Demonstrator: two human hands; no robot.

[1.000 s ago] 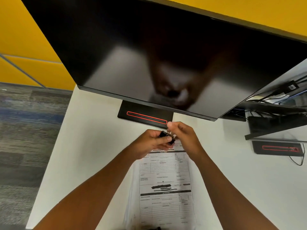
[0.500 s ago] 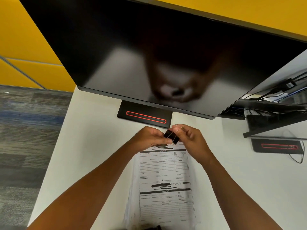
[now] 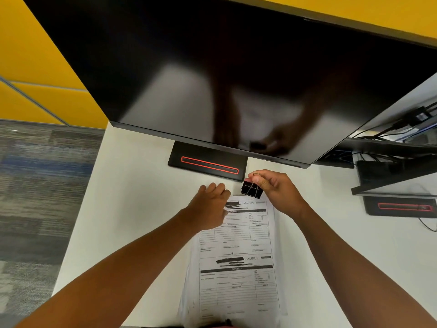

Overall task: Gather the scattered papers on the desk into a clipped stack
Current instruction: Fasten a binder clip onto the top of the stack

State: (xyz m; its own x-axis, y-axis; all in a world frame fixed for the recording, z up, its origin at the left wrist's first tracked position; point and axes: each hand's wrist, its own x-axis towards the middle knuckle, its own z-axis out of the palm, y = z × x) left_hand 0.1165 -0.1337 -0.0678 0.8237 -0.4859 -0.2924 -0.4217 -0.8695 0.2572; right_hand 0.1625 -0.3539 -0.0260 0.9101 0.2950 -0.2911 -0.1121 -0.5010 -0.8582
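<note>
Our left hand [image 3: 209,204] had let go and rested loosely curled on the stacked white printed forms [image 3: 238,261], while our right hand [image 3: 275,192] pinched the black metal binder clip [image 3: 251,190] by its wire handles at the stack's twelve o'clock edge, not yet clamped on.

Right hand [image 3: 276,192] pinches clip [image 3: 251,189] above papers [image 3: 236,256]; left hand [image 3: 209,207] rests on papers; table [image 3: 132,197] white.

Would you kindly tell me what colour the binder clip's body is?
Black, with silver wire handles; the small metal binder clip shows best in the head view, pinched by the right hand.
</note>
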